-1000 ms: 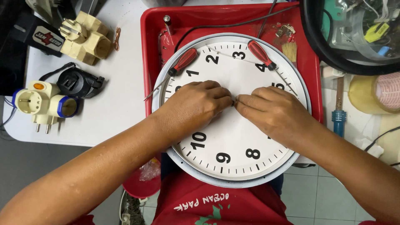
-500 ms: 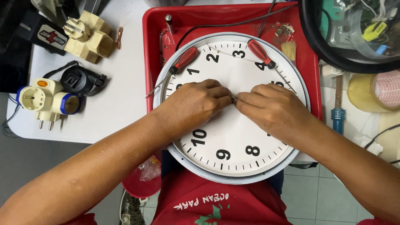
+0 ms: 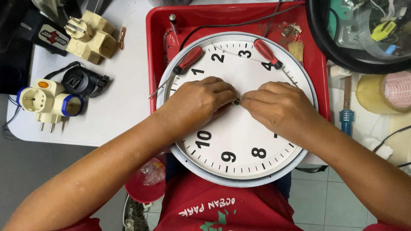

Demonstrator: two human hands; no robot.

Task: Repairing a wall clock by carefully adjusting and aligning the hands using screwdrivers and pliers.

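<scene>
A round white wall clock (image 3: pixel 239 149) with black numerals lies face up, partly on a red tray (image 3: pixel 317 64) and partly over my lap. My left hand (image 3: pixel 199 100) and my right hand (image 3: pixel 280 107) meet at the clock's centre, fingertips pinched on a small part at the hub (image 3: pixel 237 102). What exactly is held there is hidden by the fingers. Two red-handled screwdrivers lie on the dial, one (image 3: pixel 184 64) at the upper left, one (image 3: pixel 267 52) at the upper right. A thin loose clock hand (image 3: pixel 231 53) lies near the top numerals.
Beige and blue plug adapters (image 3: pixel 47 100), a cream multi-adapter (image 3: pixel 92 36) and a black adapter (image 3: pixel 83 81) sit on the white table at the left. A blue-handled tool (image 3: pixel 346 115), tape rolls (image 3: pixel 396 90) and a black-rimmed bowl of parts (image 3: pixel 364 30) are at the right.
Both hands stay at the clock's centre, with only slight finger movement. The view has shifted a little.
</scene>
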